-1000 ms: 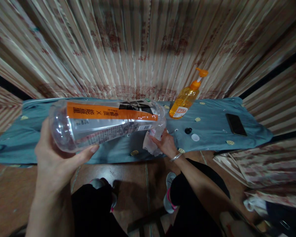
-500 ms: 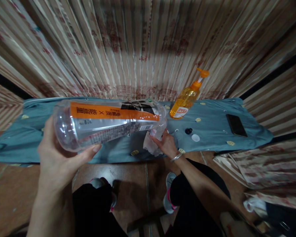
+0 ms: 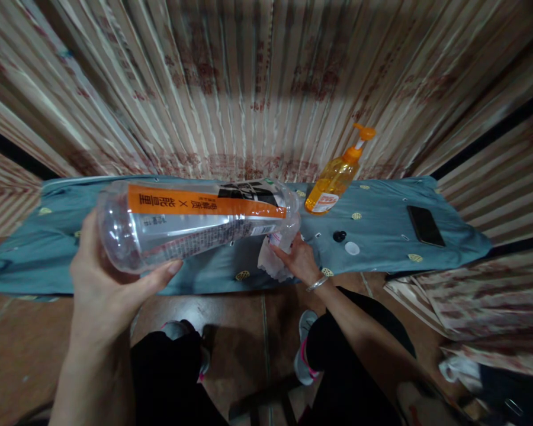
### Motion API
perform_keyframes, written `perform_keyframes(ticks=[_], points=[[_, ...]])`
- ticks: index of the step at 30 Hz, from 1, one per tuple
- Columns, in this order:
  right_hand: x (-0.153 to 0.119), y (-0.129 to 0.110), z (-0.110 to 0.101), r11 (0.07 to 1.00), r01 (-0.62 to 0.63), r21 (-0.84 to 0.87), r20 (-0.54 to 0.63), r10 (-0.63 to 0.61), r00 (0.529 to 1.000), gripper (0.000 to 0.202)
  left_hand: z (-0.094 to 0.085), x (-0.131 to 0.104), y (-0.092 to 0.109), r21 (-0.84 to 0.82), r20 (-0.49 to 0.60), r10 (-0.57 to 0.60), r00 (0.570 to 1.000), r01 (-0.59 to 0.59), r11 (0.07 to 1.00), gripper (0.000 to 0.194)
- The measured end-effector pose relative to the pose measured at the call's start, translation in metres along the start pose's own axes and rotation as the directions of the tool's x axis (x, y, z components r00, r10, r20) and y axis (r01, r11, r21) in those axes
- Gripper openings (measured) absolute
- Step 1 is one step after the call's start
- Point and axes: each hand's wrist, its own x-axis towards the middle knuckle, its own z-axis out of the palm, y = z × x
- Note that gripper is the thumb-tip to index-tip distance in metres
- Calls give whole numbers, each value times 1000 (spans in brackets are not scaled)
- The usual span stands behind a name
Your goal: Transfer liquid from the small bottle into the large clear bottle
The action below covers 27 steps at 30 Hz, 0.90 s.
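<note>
My left hand [image 3: 106, 278] is wrapped around the base end of a large clear plastic bottle [image 3: 182, 236] with an orange, black and silver label. This bottle lies nearly level in the air, its neck end pointing right and slightly tilted. At that end, my right hand [image 3: 301, 259] closes its fingers around a small translucent container [image 3: 286, 238], partly hidden by the fingers and the large bottle. A whitish piece with a wavy edge [image 3: 273, 263] shows just below it; whether it is paper or cloth is unclear.
A pump bottle of orange liquid [image 3: 333, 183] stands behind my right hand. A small black pump top or cap [image 3: 339, 236] and a white disc [image 3: 352, 248] lie on the blue cloth [image 3: 382, 219]. Farther right is a dark phone [image 3: 425, 225]. Pleated curtains [image 3: 257, 89] rise behind.
The large bottle and my left hand have shifted very slightly to the right. My right hand stays in place.
</note>
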Motion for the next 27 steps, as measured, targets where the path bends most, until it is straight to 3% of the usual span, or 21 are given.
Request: perform_keyframes(ticks=[11,27], points=[[0,-2,0,1000,10,26,-14,-10,1000,61,-1,-1,-1,-34,-11,-99,995,99,995,88],[0,-5,-2,999,16,51,11,-16,1000,61,-1,0,-2,-23,-16,-63,998,62,998,87]])
